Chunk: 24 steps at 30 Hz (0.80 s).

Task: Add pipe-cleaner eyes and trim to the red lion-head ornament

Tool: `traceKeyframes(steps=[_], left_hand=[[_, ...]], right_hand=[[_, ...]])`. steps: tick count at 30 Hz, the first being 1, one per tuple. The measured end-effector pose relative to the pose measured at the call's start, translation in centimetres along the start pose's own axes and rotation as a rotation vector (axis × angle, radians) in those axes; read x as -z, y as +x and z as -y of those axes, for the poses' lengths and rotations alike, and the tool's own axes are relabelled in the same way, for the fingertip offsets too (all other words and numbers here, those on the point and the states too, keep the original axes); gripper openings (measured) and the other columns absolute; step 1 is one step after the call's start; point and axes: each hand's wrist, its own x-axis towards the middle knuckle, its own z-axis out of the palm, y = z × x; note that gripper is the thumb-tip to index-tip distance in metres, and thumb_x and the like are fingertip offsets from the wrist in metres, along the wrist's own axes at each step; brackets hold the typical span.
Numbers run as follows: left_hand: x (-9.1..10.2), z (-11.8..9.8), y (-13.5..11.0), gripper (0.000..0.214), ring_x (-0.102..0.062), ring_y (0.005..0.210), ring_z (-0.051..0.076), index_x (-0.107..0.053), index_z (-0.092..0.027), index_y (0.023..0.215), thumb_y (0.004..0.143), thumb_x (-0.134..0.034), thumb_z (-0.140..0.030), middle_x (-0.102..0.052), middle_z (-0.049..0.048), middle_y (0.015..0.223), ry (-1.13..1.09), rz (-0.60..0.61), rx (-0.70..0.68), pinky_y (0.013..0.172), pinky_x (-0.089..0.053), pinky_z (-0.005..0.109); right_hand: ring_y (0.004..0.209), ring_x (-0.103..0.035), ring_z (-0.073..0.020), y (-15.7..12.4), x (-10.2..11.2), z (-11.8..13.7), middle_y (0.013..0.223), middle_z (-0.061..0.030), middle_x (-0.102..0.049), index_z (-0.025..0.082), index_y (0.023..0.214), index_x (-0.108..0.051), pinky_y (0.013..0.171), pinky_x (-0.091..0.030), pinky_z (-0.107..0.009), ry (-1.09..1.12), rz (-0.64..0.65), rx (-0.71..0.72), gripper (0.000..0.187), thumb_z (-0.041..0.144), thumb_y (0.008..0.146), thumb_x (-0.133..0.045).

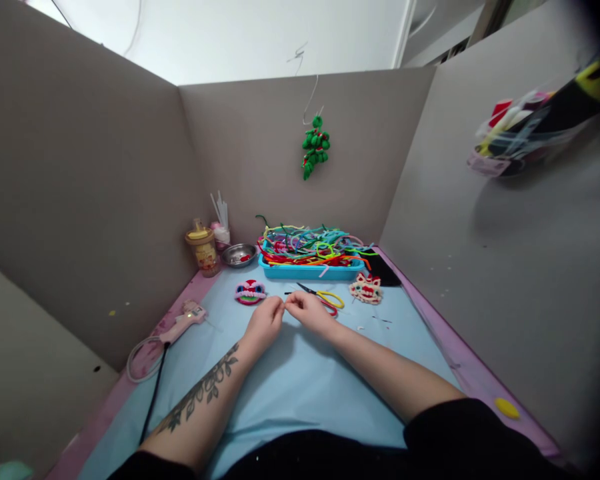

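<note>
I brought my left hand and right hand together above the light-blue cloth, fingertips meeting in a narrow pinch; whether anything thin was held between them, I could not tell. The dark-bladed scissors with yellow and red loop handles lay just beyond my right hand, partly hidden by it. Near my left hand sat a pink, red and blue fuzzy face ornament. Behind, a bright-blue plastic tray held multicoloured fuzzy stems.
</note>
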Motion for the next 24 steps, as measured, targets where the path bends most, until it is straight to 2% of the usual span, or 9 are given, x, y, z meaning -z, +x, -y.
traceKeyframes(steps=[5,9,14,20,24], left_hand=[[-0.08,0.18,-0.01,0.023,-0.048,0.066,0.016,-0.047,-0.020,0.070,0.089,-0.037,-0.027,-0.052,0.0016,0.069,-0.033,0.000,-0.012,0.062,-0.035,0.027],[-0.08,0.29,0.03,0.018,-0.050,0.070,0.017,-0.051,-0.020,0.077,0.088,-0.039,-0.025,-0.055,0.0032,0.074,-0.012,-0.045,-0.015,0.065,-0.037,0.028],[-0.07,-0.01,0.05,0.021,-0.048,0.068,0.017,-0.049,-0.020,0.072,0.087,-0.036,-0.025,-0.052,0.0023,0.070,-0.018,-0.030,-0.001,0.063,-0.034,0.028],[-0.18,-0.20,0.49,0.024,-0.042,0.060,0.013,-0.045,-0.019,0.061,0.080,-0.046,-0.033,-0.046,-0.0019,0.059,-0.371,-0.042,0.166,0.056,-0.031,0.025],[-0.25,-0.10,0.69,0.024,-0.033,0.049,0.009,-0.043,-0.019,0.059,0.072,-0.052,-0.037,-0.038,-0.0054,0.050,-0.642,0.042,0.333,0.048,-0.025,0.023]], right_hand=[[0.055,-0.040,-0.0102,0.19,0.28,-0.13,0.059,0.0035,-0.048,0.017,0.069,-0.055,0.053,-0.031,-0.022,0.043,0.053,-0.003,0.009,0.025,0.073,-0.056],[0.056,-0.040,-0.0105,0.21,0.01,-0.45,0.060,0.0034,-0.048,0.018,0.068,-0.054,0.054,-0.032,-0.022,0.044,0.007,0.008,0.010,0.026,0.074,-0.054],[0.058,-0.040,-0.0114,-0.23,-0.53,-0.60,0.061,0.0031,-0.047,0.019,0.067,-0.051,0.054,-0.031,-0.023,0.007,-0.040,0.089,0.011,0.024,0.076,-0.050],[0.059,-0.040,-0.0116,-0.41,-0.52,-0.39,0.062,0.0029,-0.046,0.019,0.066,-0.049,0.056,-0.031,-0.023,-0.019,-0.026,0.143,0.011,0.021,0.076,-0.049],[0.058,-0.040,-0.0110,-0.41,-0.27,-0.23,0.062,0.0032,-0.046,0.019,0.067,-0.049,0.055,-0.031,-0.023,-0.006,0.023,0.117,0.010,0.022,0.076,-0.048]])
